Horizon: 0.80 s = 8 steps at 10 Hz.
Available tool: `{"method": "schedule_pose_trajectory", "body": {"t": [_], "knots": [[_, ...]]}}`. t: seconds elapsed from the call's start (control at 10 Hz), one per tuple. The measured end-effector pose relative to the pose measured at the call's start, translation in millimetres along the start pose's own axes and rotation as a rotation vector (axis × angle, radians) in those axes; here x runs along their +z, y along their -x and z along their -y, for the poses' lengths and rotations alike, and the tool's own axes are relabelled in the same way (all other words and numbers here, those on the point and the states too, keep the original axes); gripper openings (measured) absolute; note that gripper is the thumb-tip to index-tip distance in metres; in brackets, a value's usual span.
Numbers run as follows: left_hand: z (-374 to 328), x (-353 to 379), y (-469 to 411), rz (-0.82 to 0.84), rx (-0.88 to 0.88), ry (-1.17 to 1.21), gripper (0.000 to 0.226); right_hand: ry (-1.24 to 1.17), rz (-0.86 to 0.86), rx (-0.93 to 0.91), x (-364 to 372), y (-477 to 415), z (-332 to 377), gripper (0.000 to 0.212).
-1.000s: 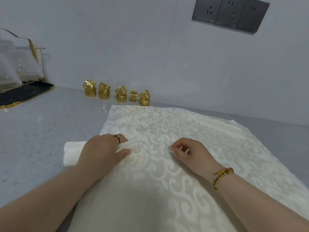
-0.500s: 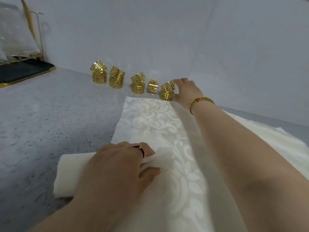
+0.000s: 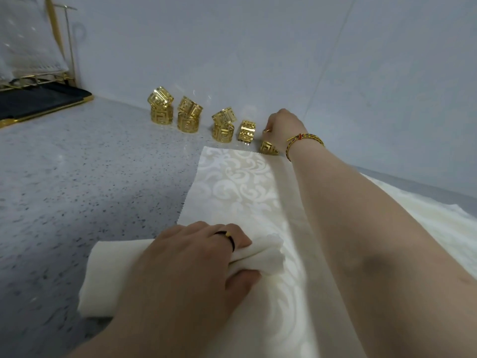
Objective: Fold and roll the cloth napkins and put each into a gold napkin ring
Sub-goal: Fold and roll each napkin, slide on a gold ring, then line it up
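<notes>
on the speckled grey table [image 3: 77, 177] the left grip [image 3: 191, 267] holds a rolled napkin [image 3: 108, 275] lying across a flat patterned napkin [image 3: 232, 182], while the right grip [image 3: 284, 125] pinches a mostly hidden gold napkin ring [image 3: 267, 130] at the right end of the row of rings [image 3: 188, 117] by the wall.

Our left hand [image 3: 196, 262] low at 7 o'clock, palm down, fingers curled over roll [image 3: 108, 280], thumb under its 3 o'clock end. Dark band [image 3: 228, 236] on one finger. Left forearm enters from 6 o'clock. Right arm stretched from 4 o'clock corner toward 12, bracelet [image 3: 304, 140] at wrist. Our right hand [image 3: 284, 125] bent down, fingertips mostly hidden. We make out ring [image 3: 267, 130] pinched there.
</notes>
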<state>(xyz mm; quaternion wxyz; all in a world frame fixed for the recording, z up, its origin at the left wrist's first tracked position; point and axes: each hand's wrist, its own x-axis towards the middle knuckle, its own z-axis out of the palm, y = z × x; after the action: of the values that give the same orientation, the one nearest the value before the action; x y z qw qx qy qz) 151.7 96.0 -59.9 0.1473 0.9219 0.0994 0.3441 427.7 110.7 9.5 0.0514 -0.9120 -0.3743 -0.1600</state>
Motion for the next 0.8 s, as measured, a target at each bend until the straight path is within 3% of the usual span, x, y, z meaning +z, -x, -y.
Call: {"method": "schedule_pose_trajectory", "body": {"t": [0.1, 0.2, 0.3, 0.4, 0.5, 0.6, 0.8], "knots": [[2, 2, 4, 0.121, -0.036, 0.025, 0.034, -0.029, -0.054, 0.001, -4, 4, -2, 0.025], [-10, -8, 2, 0.175, -0.127, -0.022, 0.026, -0.125, -0.134, 0.007, -18, 17, -7, 0.024], [-12, -22, 4, 0.129, -0.112, -0.132, 0.019, -0.278, -0.193, -0.001, -41, 46, -8, 0.019], [-11, -26, 4, 0.192, -0.088, -0.084, 0.026, -0.357, -0.17, -0.017, -65, 97, -15, 0.009], [-13, -28, 4, 0.173, 0.007, -0.152, 0.029, -0.497, -0.112, -0.005, -87, 165, -16, 0.02], [-24, -33, 4, 0.119, -0.026, -0.06, 0.023, -0.636, -0.023, 0.044, -97, 234, -21, 0.042], [-31, -35, 9, 0.156, 0.021, -0.156, 0.037, -0.714, 0.025, 0.175, -93, 315, -33, 0.051]]}}
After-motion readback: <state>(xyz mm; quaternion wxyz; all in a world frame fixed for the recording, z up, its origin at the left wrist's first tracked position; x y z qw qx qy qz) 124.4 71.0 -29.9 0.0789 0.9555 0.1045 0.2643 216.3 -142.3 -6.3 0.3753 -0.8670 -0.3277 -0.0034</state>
